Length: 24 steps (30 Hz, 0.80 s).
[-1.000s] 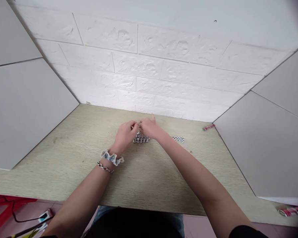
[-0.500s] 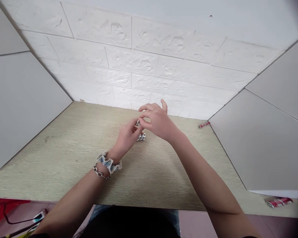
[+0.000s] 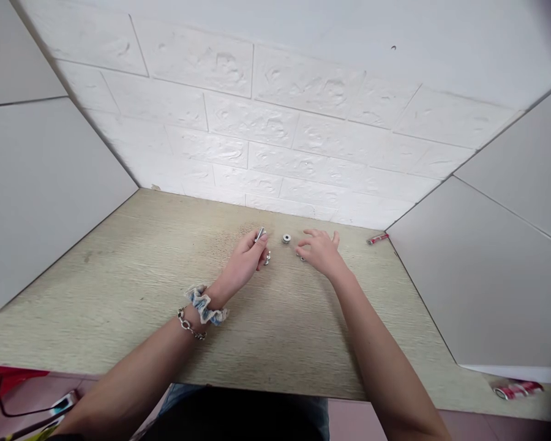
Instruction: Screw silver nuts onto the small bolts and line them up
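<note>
Left hand (image 3: 244, 257) slants inward pinching a metal rod (image 3: 259, 233); right hand (image 3: 320, 252) arches palm-down, fingers loosely parted.

1. Shiny metal glinted on the bolt-like piece (image 3: 259, 233) in the left hand (image 3: 245, 260) and the round piece (image 3: 286, 239) between it and the right hand (image 3: 321, 252).
2. Ruffled cloth formed the scrunchie (image 3: 206, 306) behind the left hand, beside a polished metal bracelet (image 3: 189, 329).
3. Matt, grainy wood showed in the tabletop (image 3: 138, 263) beneath both hands.
4. Beyond them, the wall (image 3: 270, 125) looked roughly embossed.
</note>
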Tool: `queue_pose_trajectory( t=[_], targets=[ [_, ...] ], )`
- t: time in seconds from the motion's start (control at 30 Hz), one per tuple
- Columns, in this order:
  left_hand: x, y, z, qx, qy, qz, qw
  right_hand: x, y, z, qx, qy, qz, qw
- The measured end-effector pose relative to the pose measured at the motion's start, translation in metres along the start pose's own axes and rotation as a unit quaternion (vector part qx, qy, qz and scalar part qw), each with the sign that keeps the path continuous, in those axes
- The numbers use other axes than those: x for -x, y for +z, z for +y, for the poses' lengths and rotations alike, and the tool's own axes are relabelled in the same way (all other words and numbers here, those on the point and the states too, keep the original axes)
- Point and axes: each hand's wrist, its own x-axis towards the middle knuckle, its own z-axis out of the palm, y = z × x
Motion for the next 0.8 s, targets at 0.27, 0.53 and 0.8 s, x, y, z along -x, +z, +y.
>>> queue_pose_trajectory(
  t=[0.27,0.53,0.8],
  targets=[
    [-0.002,-0.001,-0.004,0.058,-0.016,-0.002,0.998,0.001,0.016,0.003,0.002,0.010,-0.034,0.999],
    [0.000,0.001,0.000,0.030,-0.014,-0.002,0.999,-0.016,0.024,-0.020,-0.016,0.022,0.017,0.999],
    [0.001,0.003,0.001,0.039,-0.021,0.011,0.999,-0.027,0.029,-0.020,-0.022,0.030,-0.003,0.999]
  ],
)
